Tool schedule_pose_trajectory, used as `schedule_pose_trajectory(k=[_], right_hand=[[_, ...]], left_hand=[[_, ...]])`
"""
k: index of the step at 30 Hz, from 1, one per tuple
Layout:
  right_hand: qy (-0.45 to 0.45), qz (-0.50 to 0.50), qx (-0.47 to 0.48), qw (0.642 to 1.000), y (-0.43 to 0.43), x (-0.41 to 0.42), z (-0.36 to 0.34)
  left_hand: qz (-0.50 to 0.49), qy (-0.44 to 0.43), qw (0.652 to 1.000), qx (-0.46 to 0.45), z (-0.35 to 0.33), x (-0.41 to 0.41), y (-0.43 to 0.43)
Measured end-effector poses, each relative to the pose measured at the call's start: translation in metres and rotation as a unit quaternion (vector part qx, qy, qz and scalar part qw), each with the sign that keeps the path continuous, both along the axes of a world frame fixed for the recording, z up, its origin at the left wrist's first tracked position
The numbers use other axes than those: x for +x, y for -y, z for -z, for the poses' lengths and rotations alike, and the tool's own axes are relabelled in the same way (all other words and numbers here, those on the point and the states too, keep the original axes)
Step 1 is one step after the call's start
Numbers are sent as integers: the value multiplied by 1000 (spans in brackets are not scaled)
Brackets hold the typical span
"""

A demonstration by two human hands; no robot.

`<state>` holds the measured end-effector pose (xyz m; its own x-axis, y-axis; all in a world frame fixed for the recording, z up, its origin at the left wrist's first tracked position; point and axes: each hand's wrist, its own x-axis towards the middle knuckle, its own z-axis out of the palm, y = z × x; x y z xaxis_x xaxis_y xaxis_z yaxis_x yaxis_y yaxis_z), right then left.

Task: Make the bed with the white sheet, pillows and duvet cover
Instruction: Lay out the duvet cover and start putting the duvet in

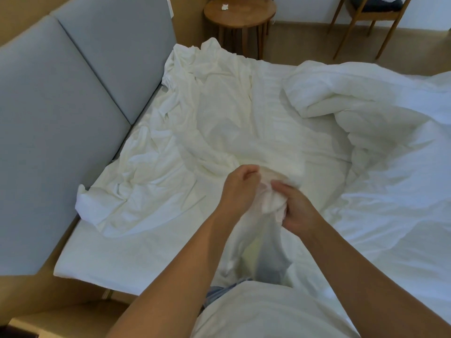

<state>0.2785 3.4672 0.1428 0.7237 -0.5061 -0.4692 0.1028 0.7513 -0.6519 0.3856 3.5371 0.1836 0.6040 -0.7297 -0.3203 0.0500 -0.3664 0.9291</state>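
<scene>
The chair at one o'clock is cut off by the top edge, the duvet runs off at three o'clock, the white scrap on the round table is too small to identify

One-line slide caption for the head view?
Both hands, left and right, bunch crumpled white sheet over unmade bed.

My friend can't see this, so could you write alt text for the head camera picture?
Both hands, left hand and right hand, grip a bunched white sheet above an unmade bed. Rumpled white bedding covers the mattress beside a grey headboard; a round wooden table stands beyond.
</scene>
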Motion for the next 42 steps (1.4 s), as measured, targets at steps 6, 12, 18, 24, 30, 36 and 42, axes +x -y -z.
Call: schedule_pose_trajectory(k=[6,12,18,24,30,36,42], right_hand=[[-41,-82,88,992,-4,-12,3],[-14,-48,108,993,-8,-13,3],[71,-7,144,987,-2,-19,7],[49,-101,115,987,-6,-17,2],[35,-45,115,992,-4,-20,8],[-14,-79,119,990,-6,-24,6],[-62,-73,99,990,5,-37,14]], left_hand=[[-35,-183,965,182,34,3,-14],[-78,-167,977,107,21,6,-15],[178,38,983,18,-30,-28,-27],[221,290,928,70,-2,-37,-25],[-48,115,990,69,55,-1,-38],[-28,-424,902,83,78,12,-30],[63,-163,982,66,57,-16,-35]])
